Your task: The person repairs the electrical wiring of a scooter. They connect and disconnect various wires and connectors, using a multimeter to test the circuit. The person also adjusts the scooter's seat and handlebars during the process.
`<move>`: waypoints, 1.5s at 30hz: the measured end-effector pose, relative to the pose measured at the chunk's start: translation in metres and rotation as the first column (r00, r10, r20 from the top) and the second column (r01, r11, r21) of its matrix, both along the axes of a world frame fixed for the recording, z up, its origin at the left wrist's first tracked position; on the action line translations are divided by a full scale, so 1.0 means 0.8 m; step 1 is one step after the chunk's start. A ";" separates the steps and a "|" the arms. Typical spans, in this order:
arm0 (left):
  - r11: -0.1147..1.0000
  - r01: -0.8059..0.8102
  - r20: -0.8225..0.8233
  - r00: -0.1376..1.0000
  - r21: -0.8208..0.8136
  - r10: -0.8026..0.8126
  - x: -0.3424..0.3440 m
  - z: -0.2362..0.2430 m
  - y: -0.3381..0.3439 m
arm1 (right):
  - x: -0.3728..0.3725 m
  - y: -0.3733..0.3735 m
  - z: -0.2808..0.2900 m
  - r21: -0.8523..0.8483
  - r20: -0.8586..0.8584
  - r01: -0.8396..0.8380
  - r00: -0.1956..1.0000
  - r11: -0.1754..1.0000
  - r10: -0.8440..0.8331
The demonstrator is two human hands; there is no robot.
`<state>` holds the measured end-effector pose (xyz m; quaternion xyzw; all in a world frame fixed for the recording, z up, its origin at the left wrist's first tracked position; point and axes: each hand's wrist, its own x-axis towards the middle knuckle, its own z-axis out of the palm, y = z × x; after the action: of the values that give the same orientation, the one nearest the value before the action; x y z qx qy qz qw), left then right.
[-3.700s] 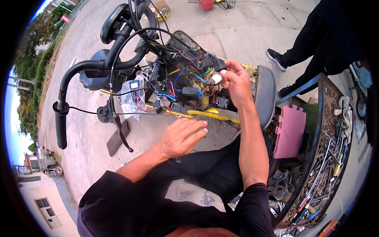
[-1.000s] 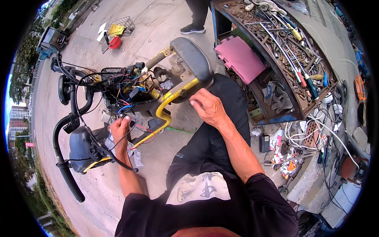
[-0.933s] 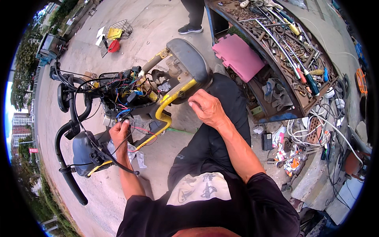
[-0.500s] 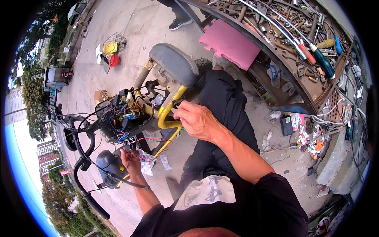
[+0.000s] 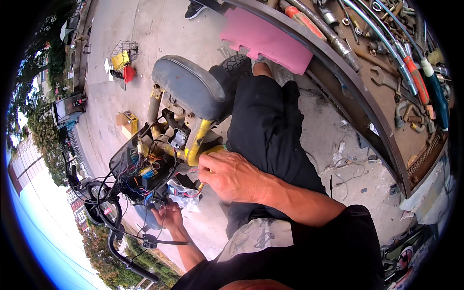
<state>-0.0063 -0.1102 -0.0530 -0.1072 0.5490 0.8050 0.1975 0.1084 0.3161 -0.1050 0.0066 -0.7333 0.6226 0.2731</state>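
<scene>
A small electric bike with a grey padded seat (image 5: 186, 79) and a yellow frame (image 5: 197, 142) stands in front of me, its body opened. A tangle of coloured wires (image 5: 140, 164) spills from the dark housing. My left hand (image 5: 168, 215) is at the lower edge of that wiring, fingers curled in beside dark cables; what they pinch is too small to make out. My right hand (image 5: 229, 175) lies by the lower bend of the yellow frame, its fingers closed; their tips and anything in them are hidden. Between the hands lies a clear plastic bag (image 5: 186, 200).
Handlebars (image 5: 116, 241) reach out at lower left. A metal tool bench (image 5: 382, 96) crowded with wrenches and screwdrivers runs along the right, with a pink foam mat (image 5: 266, 41) at its edge. A wire basket (image 5: 124, 50) stands on the concrete at upper left.
The view has shifted, bringing the tool bench closer. My right hand has moved down along the yellow frame, its fingers still closed. My left hand stays at the wiring.
</scene>
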 end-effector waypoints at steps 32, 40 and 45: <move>0.988 0.122 0.066 0.991 -0.092 -0.116 -0.002 0.023 -0.006 | -0.178 0.169 -0.150 -0.807 -0.136 -0.351 0.893 0.476 0.428; 0.994 0.080 0.061 0.995 -0.078 -0.075 0.003 0.019 0.016 | -0.183 0.176 -0.146 -0.836 -0.199 -0.426 0.822 0.345 0.533; 0.992 0.121 0.021 0.992 -0.028 -0.121 0.004 0.004 -0.025 | -0.161 0.184 -0.127 -0.628 0.101 -0.198 0.938 0.752 0.332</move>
<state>-0.0029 -0.1305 -0.0500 -0.0843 0.5643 0.7824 0.2496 -0.0203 0.4636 -0.2065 -0.0417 -0.5092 0.8547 0.0917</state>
